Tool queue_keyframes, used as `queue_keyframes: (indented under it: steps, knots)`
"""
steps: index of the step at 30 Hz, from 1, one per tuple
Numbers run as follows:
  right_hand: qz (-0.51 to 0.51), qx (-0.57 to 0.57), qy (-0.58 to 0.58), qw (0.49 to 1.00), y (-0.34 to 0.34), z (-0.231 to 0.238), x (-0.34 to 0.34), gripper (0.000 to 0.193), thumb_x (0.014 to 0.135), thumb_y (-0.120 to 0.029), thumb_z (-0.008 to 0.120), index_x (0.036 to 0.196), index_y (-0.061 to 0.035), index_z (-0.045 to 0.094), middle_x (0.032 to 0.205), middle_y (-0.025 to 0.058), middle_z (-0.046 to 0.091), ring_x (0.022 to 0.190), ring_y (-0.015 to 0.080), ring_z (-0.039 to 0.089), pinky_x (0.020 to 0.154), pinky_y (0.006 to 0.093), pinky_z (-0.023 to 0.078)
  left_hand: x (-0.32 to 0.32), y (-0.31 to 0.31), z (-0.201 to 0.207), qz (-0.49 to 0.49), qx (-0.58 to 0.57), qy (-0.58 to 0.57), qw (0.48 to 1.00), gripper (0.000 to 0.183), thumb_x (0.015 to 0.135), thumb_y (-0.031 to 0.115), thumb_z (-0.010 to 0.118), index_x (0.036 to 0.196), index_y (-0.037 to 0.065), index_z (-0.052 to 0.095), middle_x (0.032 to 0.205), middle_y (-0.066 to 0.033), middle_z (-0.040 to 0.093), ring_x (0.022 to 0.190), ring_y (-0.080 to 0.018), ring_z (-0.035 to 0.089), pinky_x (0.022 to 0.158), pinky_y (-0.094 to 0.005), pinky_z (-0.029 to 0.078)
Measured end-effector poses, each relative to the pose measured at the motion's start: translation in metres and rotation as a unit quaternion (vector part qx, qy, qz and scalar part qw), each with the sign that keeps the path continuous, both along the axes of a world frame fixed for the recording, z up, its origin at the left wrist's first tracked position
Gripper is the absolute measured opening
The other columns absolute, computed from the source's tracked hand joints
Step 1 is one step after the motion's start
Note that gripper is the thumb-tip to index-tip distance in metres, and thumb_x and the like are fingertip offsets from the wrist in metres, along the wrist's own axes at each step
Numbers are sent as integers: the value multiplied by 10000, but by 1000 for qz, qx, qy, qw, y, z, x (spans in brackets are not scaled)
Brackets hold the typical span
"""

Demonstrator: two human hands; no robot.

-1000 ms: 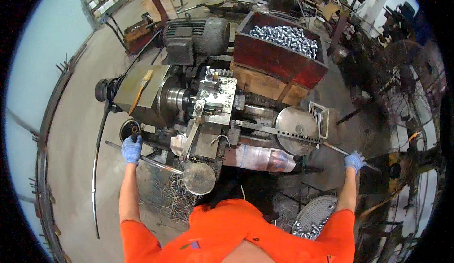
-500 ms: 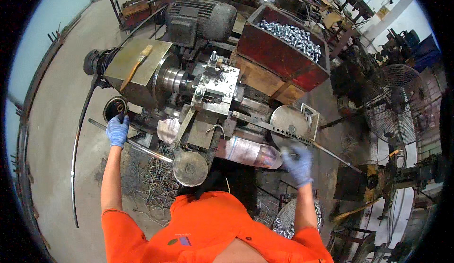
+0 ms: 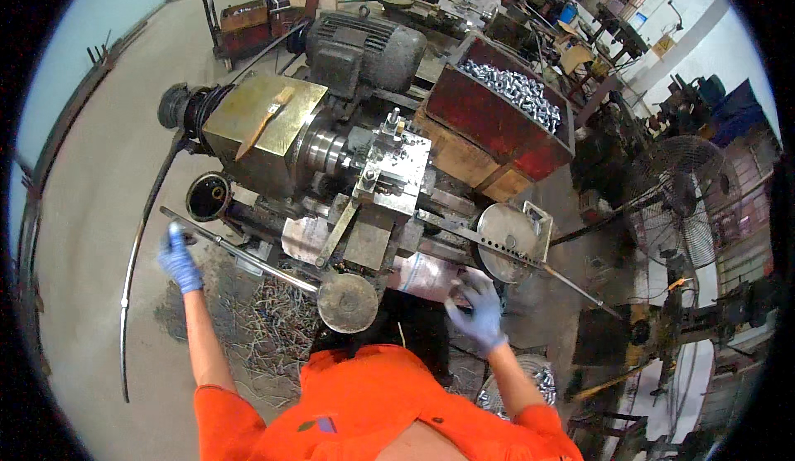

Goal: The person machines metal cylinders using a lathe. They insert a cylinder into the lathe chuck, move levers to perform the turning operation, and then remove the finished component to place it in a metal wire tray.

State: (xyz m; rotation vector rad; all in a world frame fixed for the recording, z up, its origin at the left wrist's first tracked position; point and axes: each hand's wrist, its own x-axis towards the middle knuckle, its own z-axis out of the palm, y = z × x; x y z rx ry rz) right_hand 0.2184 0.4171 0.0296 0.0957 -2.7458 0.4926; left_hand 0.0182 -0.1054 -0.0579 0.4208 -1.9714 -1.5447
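Note:
My left hand (image 3: 180, 264), in a blue glove, is raised beside the long metal bar (image 3: 248, 255) at the left of the lathe. Its fingers are closed, with a small pale spot at their tips that I cannot make out. Just beyond it is a round, dark-lined pot (image 3: 208, 196). My right hand (image 3: 479, 313), gloved too, hovers in front of the machine near a printed sheet (image 3: 424, 277), its fingers bent and apart with nothing visible in them. Between the hands stand the lathe's chuck (image 3: 325, 150), its tool post (image 3: 396, 167) and a round handwheel (image 3: 348, 303).
A red bin (image 3: 489, 113) of small shiny metal parts stands behind the lathe, near a motor (image 3: 364, 51). A brush (image 3: 263, 125) lies on the headstock. Metal shavings (image 3: 277, 316) cover the floor at left. A basket of parts (image 3: 542, 382) sits low right, a fan (image 3: 679, 188) beyond.
My left hand has come away from the round pot, back and to the left. My right hand has moved left, in front of the printed sheet. The view has shifted slightly.

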Motion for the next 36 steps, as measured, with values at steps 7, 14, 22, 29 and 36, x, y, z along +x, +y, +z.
queue_keyframes:
  steps: [7,14,22,29,36]
  knots:
    - [-272,6,-435,858,77,-119,139,501,688,-463,682,935,-27,665,970,215,631,953,316,601,846,366,457,-7,7,-117,-134,-474,-357,794,324,802,384,554,937,107,654,884,-99,659,847,-258,617,737,-364,464]
    - [-217,-89,-286,929,58,-92,110,411,706,-375,703,882,-4,675,868,184,658,830,284,644,782,339,485,-30,9,-147,-279,-646,-360,613,367,799,442,471,914,159,673,945,-77,660,946,-279,591,774,-368,461]
    - [-27,-164,-136,977,1,6,16,231,738,-208,699,859,-15,664,862,150,660,806,244,639,696,309,490,-7,13,-158,-284,-581,-412,642,266,723,310,583,905,140,677,915,-97,664,815,-301,633,675,-390,503]
    - [54,-181,-123,974,-58,60,-90,190,745,-176,687,857,-23,669,813,120,658,721,164,621,651,285,485,0,48,-97,-270,-505,-409,710,359,728,404,603,958,134,658,948,-147,646,869,-329,618,742,-407,496]
    - [43,-250,-155,955,-104,19,-167,280,742,-297,693,829,-32,678,788,145,667,707,214,648,671,310,506,24,-16,-45,-231,-442,-431,752,371,805,412,550,1003,110,636,978,-158,636,920,-331,602,797,-421,468]
